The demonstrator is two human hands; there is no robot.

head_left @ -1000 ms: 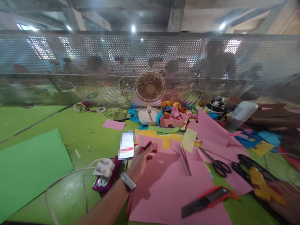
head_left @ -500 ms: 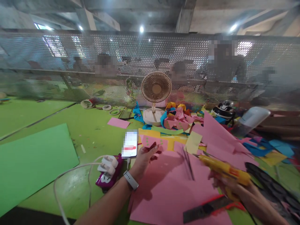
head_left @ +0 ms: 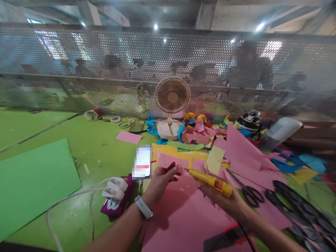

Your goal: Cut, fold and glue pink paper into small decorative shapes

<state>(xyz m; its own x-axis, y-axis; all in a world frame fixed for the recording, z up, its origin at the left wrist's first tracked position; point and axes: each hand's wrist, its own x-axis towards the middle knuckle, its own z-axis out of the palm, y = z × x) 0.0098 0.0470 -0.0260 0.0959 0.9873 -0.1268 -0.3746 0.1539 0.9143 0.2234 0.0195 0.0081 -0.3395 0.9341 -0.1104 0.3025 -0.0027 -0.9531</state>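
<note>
My right hand [head_left: 219,194] is wrapped round a yellow glue gun [head_left: 210,181], whose metal nozzle points left. A black cord trails below that wrist. Close to the nozzle, my left hand [head_left: 166,180] pinches a small dark red paper piece [head_left: 170,167]; part of it is hidden by the fingers. Under both hands lies a large pink sheet [head_left: 181,220]. A pink card with green marks [head_left: 162,159] rests just beyond my left hand, on yellow paper [head_left: 165,149]. Black scissors [head_left: 252,196] lie right of the glue gun.
A phone [head_left: 142,161] and a purple pouch [head_left: 118,201] with white plugs are at left. The fan [head_left: 172,99] stands behind, beside piled paper shapes [head_left: 198,131]. A green sheet [head_left: 36,178] lies far left, large black scissors [head_left: 301,210] at right. A perforated screen [head_left: 105,80] closes the back.
My right hand has brought the glue gun leftward and up, its nozzle now close to the paper piece in my left hand. The left hand keeps its hold. The view has shifted slightly.
</note>
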